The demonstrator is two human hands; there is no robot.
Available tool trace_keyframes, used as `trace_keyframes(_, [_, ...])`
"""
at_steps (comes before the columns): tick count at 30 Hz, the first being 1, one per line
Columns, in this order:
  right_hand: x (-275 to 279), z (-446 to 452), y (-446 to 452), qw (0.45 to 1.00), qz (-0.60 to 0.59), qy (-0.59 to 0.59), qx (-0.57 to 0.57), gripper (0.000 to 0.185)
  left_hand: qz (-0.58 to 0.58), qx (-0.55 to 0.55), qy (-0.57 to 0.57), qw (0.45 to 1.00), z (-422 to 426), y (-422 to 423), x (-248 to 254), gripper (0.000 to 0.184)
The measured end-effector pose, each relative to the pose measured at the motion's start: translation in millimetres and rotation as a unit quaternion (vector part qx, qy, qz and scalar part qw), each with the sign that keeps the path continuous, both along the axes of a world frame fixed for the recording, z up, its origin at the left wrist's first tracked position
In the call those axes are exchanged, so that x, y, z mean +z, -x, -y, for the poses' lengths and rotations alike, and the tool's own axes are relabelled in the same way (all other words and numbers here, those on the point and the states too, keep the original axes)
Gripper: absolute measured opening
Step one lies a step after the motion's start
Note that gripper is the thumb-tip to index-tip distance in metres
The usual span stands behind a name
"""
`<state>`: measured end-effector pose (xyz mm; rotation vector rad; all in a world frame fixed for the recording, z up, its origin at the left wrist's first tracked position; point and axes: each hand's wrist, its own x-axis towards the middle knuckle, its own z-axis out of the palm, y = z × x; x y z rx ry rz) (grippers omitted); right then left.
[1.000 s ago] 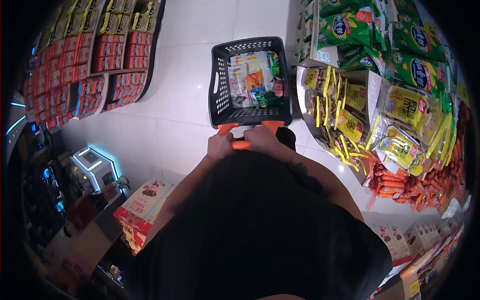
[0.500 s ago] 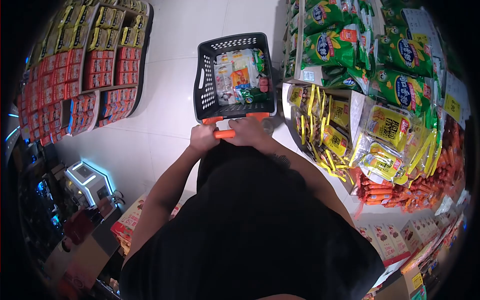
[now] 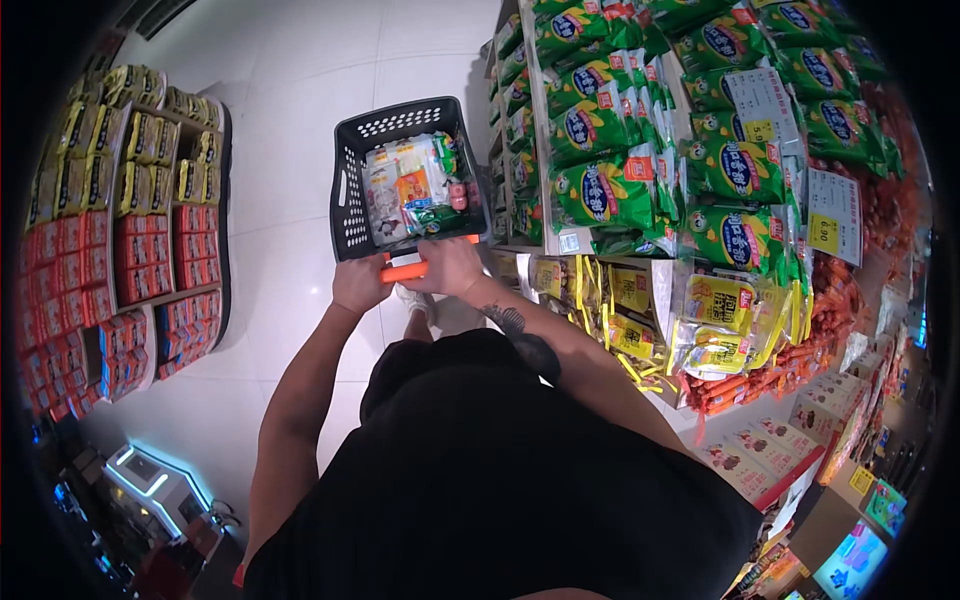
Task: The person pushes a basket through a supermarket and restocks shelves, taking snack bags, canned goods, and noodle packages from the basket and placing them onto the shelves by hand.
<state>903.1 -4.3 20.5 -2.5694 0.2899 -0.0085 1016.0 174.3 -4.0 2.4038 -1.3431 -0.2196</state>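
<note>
Both of my hands grip the orange handle (image 3: 404,272) at the near end of a black perforated shopping basket (image 3: 352,215). My left hand (image 3: 359,285) is wrapped round the handle's left part, while my right hand (image 3: 448,267) closes over its right part. Inside the basket lie several packaged goods, among them an orange packet (image 3: 412,188), white and clear packs, a green packet and a pink item near the right wall. What supports the basket from below is hidden.
Close on the right, a shelf holds green snack bags (image 3: 598,195), with yellow-labelled packs (image 3: 718,302) below and red-orange wrapped sticks (image 3: 725,390) nearer me. At left stands a rack of red boxes (image 3: 140,262) and yellow packets (image 3: 150,150). Pale tiled floor (image 3: 285,140) runs between them.
The basket and my hands appear further left in view. The left rack has shifted left and down, and more green bags show at right. One shoe now shows below the handle. My grip is unchanged.
</note>
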Motion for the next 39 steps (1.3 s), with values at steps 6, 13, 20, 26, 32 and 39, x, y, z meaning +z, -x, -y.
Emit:
trace_keyframes(6, [-9,26,-61,0.998,-0.046,0.039,-0.026,0.036,0.01,-0.002,-0.045,0.999,38,-68,-2,0.022])
trace_keyframes(13, [-4,66,-134,0.993,-0.088,0.075,-0.03,0.027,0.03,-0.04,-0.062,0.997,86,-146,4,0.024])
trace_keyframes(20, [-12,99,-193,0.992,-0.095,0.062,-0.057,0.03,0.028,-0.058,-0.088,0.994,128,-212,4,0.028])
trace_keyframes(26, [-7,134,-230,0.997,-0.024,0.03,-0.068,0.031,0.029,-0.062,-0.084,0.994,165,-265,-11,0.025])
trace_keyframes(32, [-11,161,-270,0.993,-0.062,-0.045,-0.085,0.027,0.039,-0.052,-0.103,0.993,196,-306,-2,0.025])
trace_keyframes(39, [-14,194,-303,0.987,-0.095,-0.105,-0.076,0.026,0.001,-0.123,-0.092,0.988,228,-348,0,0.021])
